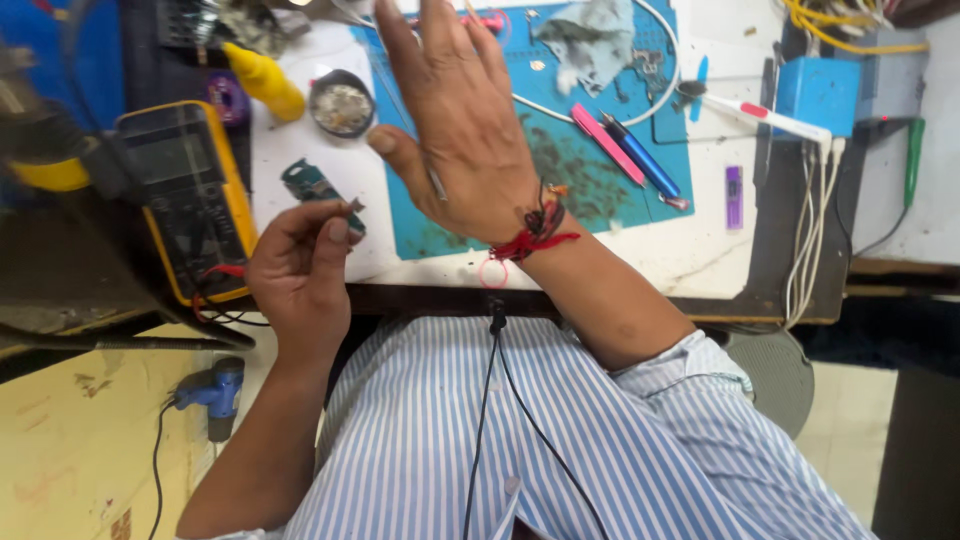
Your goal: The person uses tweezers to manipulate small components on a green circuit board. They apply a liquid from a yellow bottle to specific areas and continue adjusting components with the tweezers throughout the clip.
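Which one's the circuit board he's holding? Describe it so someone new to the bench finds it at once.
Start at the blue work mat on the white bench. Just off its left edge, right of the yellow multimeter, the left hand pinches a small green circuit board at its lower end. It is the only green, narrow strip there; the round metal tin above it is circular and grey.

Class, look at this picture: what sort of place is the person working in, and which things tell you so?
Probably an electronics repair bench. Signs: a yellow-cased multimeter at the desk edge, a blue work mat with pen-shaped tools, and a small green circuit board held in the left hand.
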